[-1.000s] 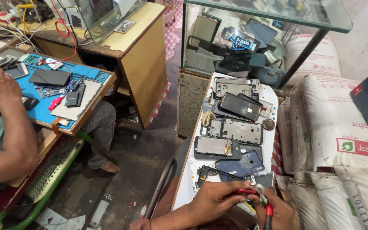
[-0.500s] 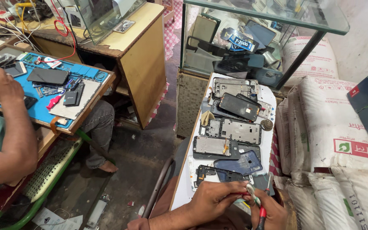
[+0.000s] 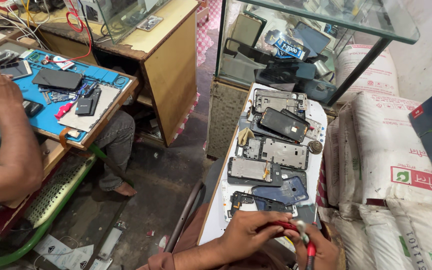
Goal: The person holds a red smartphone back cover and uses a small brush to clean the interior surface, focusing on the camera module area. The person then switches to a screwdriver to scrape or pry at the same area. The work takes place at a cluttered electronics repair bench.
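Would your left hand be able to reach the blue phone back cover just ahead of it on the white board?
Probably yes. The left hand lies close before the blue back cover, with nothing between them, though it grips the red-handled tool and would have to let go.

Red-handled tool [image 3: 303,239] has shifted lower between hands

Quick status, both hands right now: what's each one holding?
Left hand: closed around the red-handled tool.
Right hand: fingers curled on the same tool's lower end, partly cut off by the frame edge.
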